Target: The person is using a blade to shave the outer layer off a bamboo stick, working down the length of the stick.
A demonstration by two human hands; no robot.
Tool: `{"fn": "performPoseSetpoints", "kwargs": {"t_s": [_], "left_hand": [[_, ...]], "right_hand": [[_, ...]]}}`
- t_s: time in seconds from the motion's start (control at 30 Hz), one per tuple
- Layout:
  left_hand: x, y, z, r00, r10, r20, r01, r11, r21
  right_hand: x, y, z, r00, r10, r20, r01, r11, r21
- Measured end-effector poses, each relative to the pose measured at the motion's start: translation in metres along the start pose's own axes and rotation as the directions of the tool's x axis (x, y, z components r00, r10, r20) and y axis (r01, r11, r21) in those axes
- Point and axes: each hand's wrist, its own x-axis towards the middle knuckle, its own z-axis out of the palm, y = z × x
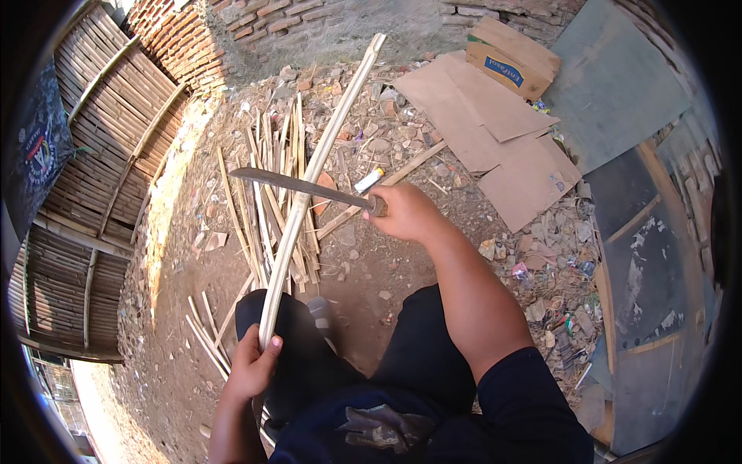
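Observation:
My left hand (253,362) is closed around the lower end of a long, pale split bamboo strip (328,143), which slants up and away to the right over my knee. In my right hand (402,211) is the wooden handle of a machete (301,185). Its dark, worn blade points left and crosses the middle of the strip; whether the two touch I cannot tell. Under and beyond the blade, a loose pile of thin bamboo strips (267,147) lies on the ground. More strips (207,332) lie by my left leg.
Flattened cardboard sheets (479,108) and a cardboard box (513,56) lie at the far right, near dark boards (638,240). A bamboo slat wall (100,116) stands at the left, a brick wall (309,31) at the back. Rubble (541,263) and litter cover the dirt ground.

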Motion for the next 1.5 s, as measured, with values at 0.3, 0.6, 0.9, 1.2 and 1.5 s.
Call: {"fn": "performPoseSetpoints", "kwargs": {"t_s": [0.3, 0.6, 0.9, 1.2, 1.5], "left_hand": [[0.027, 0.009, 0.017, 0.989, 0.146, 0.030, -0.148, 0.986, 0.080], [0.011, 0.003, 0.020, 0.992, 0.108, -0.061, -0.102, 0.990, 0.097], [0.007, 0.002, 0.024, 0.981, 0.165, -0.099, -0.147, 0.975, 0.168], [0.004, 0.004, 0.028, 0.972, 0.200, -0.125, -0.173, 0.964, 0.200], [0.004, 0.023, 0.041, 0.970, 0.199, -0.140, -0.160, 0.954, 0.252]], "right_hand": [[-0.013, -0.040, -0.006, 0.912, -0.178, 0.369, 0.233, 0.966, -0.110], [-0.002, 0.002, -0.002, 0.992, 0.066, 0.105, -0.060, 0.996, -0.059], [-0.010, -0.028, 0.005, 0.917, -0.228, 0.329, 0.273, 0.957, -0.100], [-0.002, -0.003, 0.005, 0.977, -0.131, 0.167, 0.137, 0.990, -0.025], [-0.016, -0.033, 0.001, 0.867, -0.324, 0.378, 0.359, 0.933, -0.024]]}}
